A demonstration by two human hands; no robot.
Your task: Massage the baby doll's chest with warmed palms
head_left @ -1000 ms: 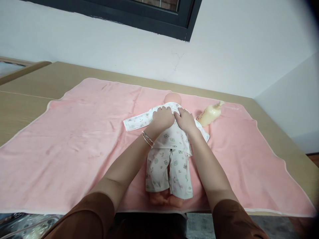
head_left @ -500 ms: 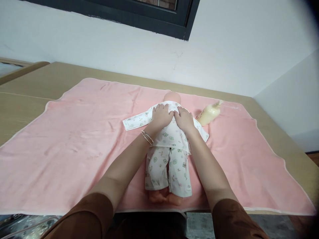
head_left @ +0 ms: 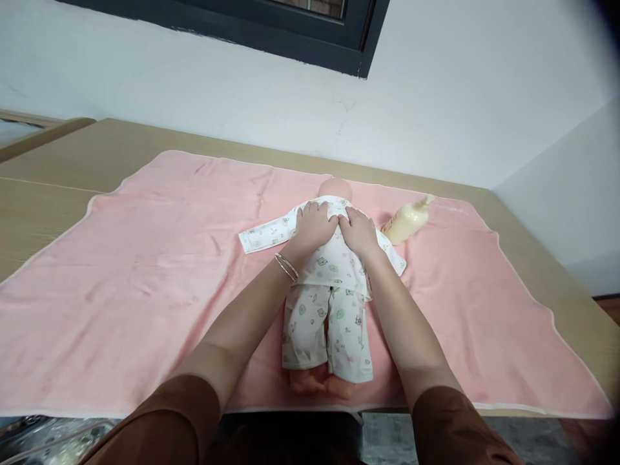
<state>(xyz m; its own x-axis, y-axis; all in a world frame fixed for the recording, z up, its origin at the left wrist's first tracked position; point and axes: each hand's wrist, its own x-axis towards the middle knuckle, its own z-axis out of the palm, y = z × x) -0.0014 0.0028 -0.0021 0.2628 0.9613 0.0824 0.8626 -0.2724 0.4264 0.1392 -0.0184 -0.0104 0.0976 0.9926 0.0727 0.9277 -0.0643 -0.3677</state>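
Pressing both hands flat on the doll's (head_left: 329,284) upper back, that's what I see from the head cam. Left hand (head_left: 314,226) and right hand (head_left: 358,232) sit side by side, thumbs nearly touching at the midline, fingers spread and laid over the printed top (head_left: 334,261). Neither looks closed round anything; palms down on the fabric, maybe pinching cloth under the fingertips but can't tell from here

Doll lies face down near the mid of the pink blanket (head_left: 145,271), long axis running straight away from me: feet (head_left: 317,382) nearest the table edge, head (head_left: 334,189) far end, just past the fingertips. So the collar/neck is dead ahead of both hands, equal reach, neither hand clearly nearer. One sleeve (head_left: 266,234) sticks out flat to the left, just beside the left hand; other sleeve end peeks out right of the right wrist

Baby bottle (head_left: 405,221) lies tilted on the blanket to the right of the doll, near but apart from the right hand

Hidden: the doll's face, its arms inside sleeves, any fasteners on the top, all covered by hands. Wooden table (head_left: 48,200) under the blanket; near left corner has clear plastic stuff, cut off, can't make out
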